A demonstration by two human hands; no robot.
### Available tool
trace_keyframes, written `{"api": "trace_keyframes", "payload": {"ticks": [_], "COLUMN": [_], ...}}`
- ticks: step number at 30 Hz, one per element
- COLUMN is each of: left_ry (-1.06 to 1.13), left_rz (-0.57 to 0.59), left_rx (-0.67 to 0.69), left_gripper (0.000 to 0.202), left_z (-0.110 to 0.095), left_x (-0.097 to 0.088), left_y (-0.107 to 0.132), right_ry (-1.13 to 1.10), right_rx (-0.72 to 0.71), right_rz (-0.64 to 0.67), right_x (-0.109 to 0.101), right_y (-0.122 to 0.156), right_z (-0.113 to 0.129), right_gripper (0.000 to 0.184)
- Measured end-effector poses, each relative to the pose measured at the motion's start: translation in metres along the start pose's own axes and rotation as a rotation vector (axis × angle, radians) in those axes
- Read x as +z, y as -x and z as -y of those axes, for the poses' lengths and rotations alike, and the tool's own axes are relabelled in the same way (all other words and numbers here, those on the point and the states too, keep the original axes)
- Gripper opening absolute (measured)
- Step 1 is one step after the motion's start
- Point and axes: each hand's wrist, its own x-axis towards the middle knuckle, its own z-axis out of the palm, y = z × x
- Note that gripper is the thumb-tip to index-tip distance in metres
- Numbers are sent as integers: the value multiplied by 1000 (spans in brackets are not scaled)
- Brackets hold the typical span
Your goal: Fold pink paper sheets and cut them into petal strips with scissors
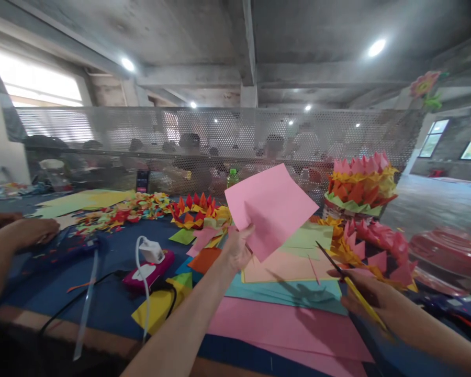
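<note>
My left hand [239, 246] pinches a pink paper sheet [275, 209] by its lower left corner, holding it up above the table. On the right, my right hand [363, 296] is closed around what look like scissors [332, 259], with a dark pointed blade and a yellow handle; motion blurs the handle part. The blade points up and left, apart from the sheet. Under both hands lie stacked sheets: peach paper [275, 269], blue paper [286, 290] and pink paper [282, 324]. A thin pink strip [314, 270] rests on the peach paper.
Folded paper rings [194, 212] and a tiered paper flower stack [361, 183] stand behind. A magenta power block [149, 269] with a white plug and cables lies left. Another person's hand [31, 230] is near loose paper pieces [121, 212]. A perforated screen [113, 131] borders the table.
</note>
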Motion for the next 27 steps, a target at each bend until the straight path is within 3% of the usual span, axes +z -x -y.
{"api": "trace_keyframes", "payload": {"ticks": [1, 4, 8, 12, 17, 27], "left_ry": [11, 47, 59, 77, 51, 83], "left_rz": [-6, -22, -24, -8, 1, 74], "left_rx": [0, 5, 8, 40, 12, 32], "left_gripper": [36, 38, 35, 36, 35, 39], "left_z": [-2, -10, -18, -23, -24, -17], "left_x": [0, -1, -3, -7, -8, -8], "left_y": [0, 0, -2, -6, -7, -7], "right_ry": [2, -38, -197, -295, -320, -300], "right_rx": [-31, -114, -188, -161, -231, -230], "right_rz": [82, 171, 280, 347, 314, 328], "right_x": [3, 11, 23, 38, 51, 53], "right_y": [-5, -18, -31, -45, -63, -65], "right_z": [11, 39, 56, 53, 37, 43], "right_gripper": [57, 56, 49, 48, 56, 56]}}
